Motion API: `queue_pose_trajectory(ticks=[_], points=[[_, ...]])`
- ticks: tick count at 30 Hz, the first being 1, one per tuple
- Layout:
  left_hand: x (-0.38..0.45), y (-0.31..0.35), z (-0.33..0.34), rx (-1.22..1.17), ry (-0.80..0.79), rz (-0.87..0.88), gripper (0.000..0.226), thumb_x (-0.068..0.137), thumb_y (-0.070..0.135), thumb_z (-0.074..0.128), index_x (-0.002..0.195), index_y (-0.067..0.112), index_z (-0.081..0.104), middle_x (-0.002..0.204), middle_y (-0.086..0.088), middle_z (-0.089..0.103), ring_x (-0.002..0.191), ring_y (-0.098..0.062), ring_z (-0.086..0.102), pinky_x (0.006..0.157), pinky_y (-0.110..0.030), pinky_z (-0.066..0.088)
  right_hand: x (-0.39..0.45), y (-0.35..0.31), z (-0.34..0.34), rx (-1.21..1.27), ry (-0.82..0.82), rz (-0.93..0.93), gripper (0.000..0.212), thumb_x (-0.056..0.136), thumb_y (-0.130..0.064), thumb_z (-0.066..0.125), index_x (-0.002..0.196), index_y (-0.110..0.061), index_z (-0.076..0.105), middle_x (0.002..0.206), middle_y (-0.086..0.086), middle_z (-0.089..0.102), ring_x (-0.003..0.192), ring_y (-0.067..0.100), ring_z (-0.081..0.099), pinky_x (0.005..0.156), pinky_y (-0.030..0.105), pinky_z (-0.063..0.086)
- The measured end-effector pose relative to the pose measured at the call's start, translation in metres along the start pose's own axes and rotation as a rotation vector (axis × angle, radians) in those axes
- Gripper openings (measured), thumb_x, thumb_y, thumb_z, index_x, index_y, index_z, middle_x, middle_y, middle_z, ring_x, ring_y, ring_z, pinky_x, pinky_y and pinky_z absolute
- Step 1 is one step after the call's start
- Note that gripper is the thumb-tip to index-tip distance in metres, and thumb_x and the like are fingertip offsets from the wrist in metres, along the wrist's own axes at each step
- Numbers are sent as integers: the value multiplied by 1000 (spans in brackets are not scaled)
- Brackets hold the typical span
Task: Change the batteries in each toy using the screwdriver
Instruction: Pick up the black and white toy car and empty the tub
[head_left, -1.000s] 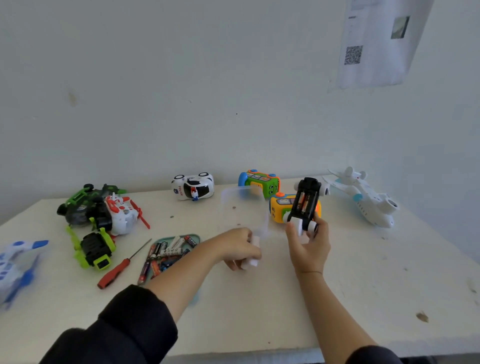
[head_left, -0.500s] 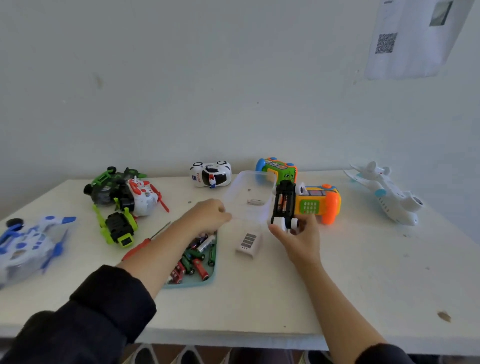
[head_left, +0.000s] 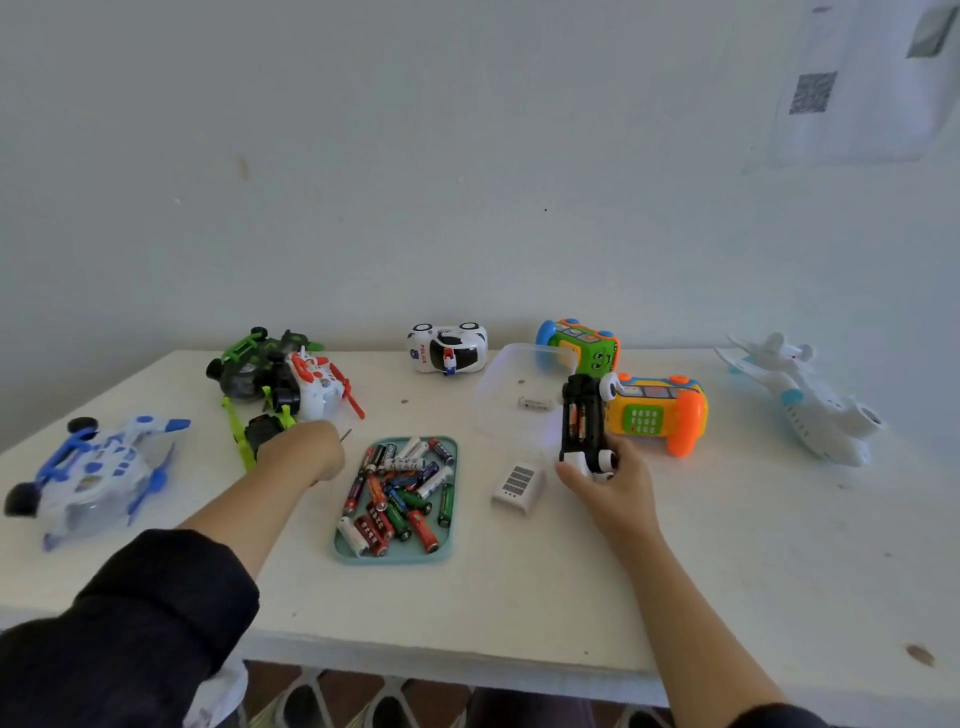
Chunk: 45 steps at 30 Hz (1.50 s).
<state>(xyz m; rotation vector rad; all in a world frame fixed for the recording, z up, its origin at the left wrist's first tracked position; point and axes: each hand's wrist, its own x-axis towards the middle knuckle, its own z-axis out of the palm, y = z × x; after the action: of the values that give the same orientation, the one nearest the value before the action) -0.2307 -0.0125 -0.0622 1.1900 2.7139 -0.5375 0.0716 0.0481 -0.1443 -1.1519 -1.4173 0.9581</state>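
Observation:
My right hand (head_left: 615, 480) grips a black and white toy car (head_left: 582, 423), held upside down with its battery bay open and batteries showing. The car's white battery cover (head_left: 517, 486) lies on the table just left of that hand. My left hand (head_left: 306, 452) is curled over the screwdriver, whose metal tip (head_left: 345, 434) sticks out to the right. The handle is hidden under the hand. A teal tray (head_left: 449, 540) with several loose batteries sits between my hands.
A clear plastic box (head_left: 498, 379) holds a small part. Around it stand an orange phone toy (head_left: 660, 413), a green bus toy (head_left: 584, 345), a police car (head_left: 447, 348), a white plane (head_left: 810, 405), green and red-white toys (head_left: 280, 382) and a blue-white toy (head_left: 98, 467).
My left hand let go of the white cover, which now lies on the table, and moved left onto the screwdriver. My right hand lowered the car toward the table.

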Motion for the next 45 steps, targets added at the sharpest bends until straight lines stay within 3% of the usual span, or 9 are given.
queue_pose_trajectory(ticks=[3, 6, 14, 19, 25, 29, 34, 42, 45], points=[[-21, 12, -29, -341, 461, 0, 28, 89, 8, 49, 116, 10, 54, 108, -10, 57, 92, -26, 57, 67, -32, 44, -3, -3, -2, 82, 77, -9, 54, 58, -39, 71, 108, -20, 59, 96, -4, 64, 83, 15, 58, 69, 24, 42], [-45, 36, -56, -824, 844, 297, 16, 88, 13, 61, 103, 5, 60, 101, -8, 56, 86, -20, 52, 69, -30, 40, -2, -6, -8, 160, 119, -30, 54, 62, -33, 76, 111, -17, 60, 100, -1, 66, 78, 13, 59, 64, 20, 45], [-69, 105, -73, -1677, 662, 451, 17, 76, 3, 60, 78, 19, 54, 75, 3, 55, 76, -20, 57, 73, -37, 50, -5, -5, -6, 149, 101, -22, 62, 59, -35, 73, 117, -20, 58, 105, -5, 64, 84, 13, 57, 69, 23, 45], [-53, 133, -70, -1140, 903, 680, 18, 78, -4, 49, 86, 12, 50, 87, -2, 44, 63, -12, 45, 61, -26, 38, -2, -2, -5, 130, 94, -9, 66, 58, -35, 71, 121, -23, 56, 105, -11, 62, 83, 9, 54, 72, 22, 43], [-7, 181, -66, -158, 380, 767, 22, 89, 19, 57, 109, 22, 63, 117, -1, 59, 104, -22, 57, 78, -31, 46, 5, -1, 0, 21, 91, -26, 55, 65, -27, 80, 112, -34, 51, 97, -27, 55, 87, -8, 54, 75, 19, 42], [0, 205, -74, -49, 78, 757, 32, 92, 16, 56, 124, 12, 59, 127, -6, 57, 114, -24, 54, 93, -31, 43, 7, 0, 0, -30, 94, -49, 56, 70, -19, 80, 108, -39, 44, 94, -31, 50, 85, -12, 51, 69, 7, 38], [-11, 212, -80, 89, -133, 761, 34, 88, 3, 42, 118, 4, 60, 78, -5, 52, 64, -19, 45, 52, -24, 38, 11, 2, -2, -55, 88, -61, 56, 71, -19, 80, 112, -36, 45, 96, -29, 51, 86, -10, 51, 69, 1, 36], [-24, 201, -74, 144, -115, 856, 18, 86, 3, 46, 78, 13, 59, 67, -2, 50, 57, -17, 44, 50, -25, 39, 10, 1, -3, -118, 65, -82, 63, 72, -19, 80, 128, -17, 51, 105, -11, 55, 93, 5, 50, 70, -3, 33], [-19, 187, -77, -93, -42, 926, 5, 86, 14, 59, 83, 15, 63, 76, -1, 58, 65, -18, 50, 58, -26, 43, 9, -1, -4, -121, 58, -85, 63, 72, -18, 79, 128, -15, 51, 105, -10, 54, 93, 6, 49, 67, 1, 32]])
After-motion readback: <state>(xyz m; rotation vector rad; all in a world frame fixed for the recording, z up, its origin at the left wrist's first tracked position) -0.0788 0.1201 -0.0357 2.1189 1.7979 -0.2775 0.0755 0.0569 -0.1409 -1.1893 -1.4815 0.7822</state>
